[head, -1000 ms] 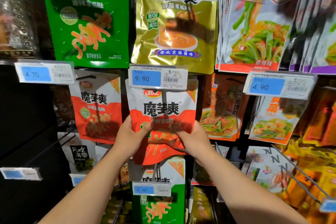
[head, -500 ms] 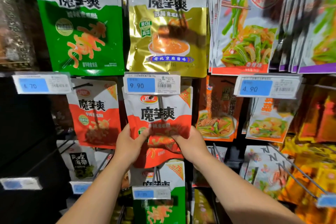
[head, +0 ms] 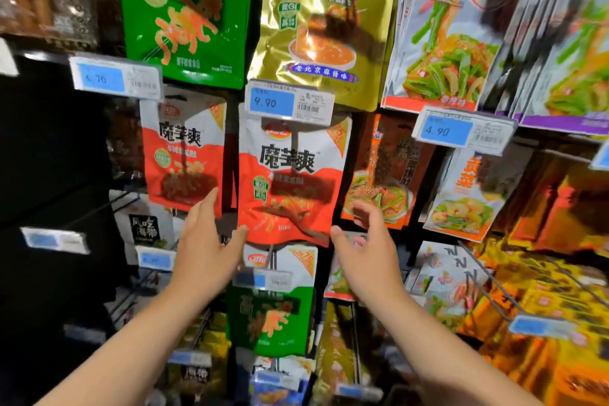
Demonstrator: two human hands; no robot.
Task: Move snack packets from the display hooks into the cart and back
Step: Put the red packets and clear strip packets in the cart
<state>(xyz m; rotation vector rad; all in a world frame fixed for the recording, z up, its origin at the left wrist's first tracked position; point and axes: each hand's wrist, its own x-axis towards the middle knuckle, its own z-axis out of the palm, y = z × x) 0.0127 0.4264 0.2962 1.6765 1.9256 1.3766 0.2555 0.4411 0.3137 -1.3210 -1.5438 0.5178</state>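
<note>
A red-and-white snack packet [head: 290,175] hangs on its display hook under the 9.90 price tag [head: 290,101]. My left hand [head: 207,241] is spread just below and left of the packet, its thumb near the packet's lower left corner. My right hand [head: 369,247] is spread below and right of the packet, apart from it. Neither hand holds anything. No cart is in view.
Another red packet [head: 184,152] hangs to the left, green [head: 188,10] and gold [head: 323,30] packets above, a green one [head: 270,316] below. Bare wire hooks [head: 494,277] jut out at lower right, with price tags on their tips.
Both hands let go of the red packet and drew back and apart; the packet now hangs free on the hook. The view has moved closer to the display.
</note>
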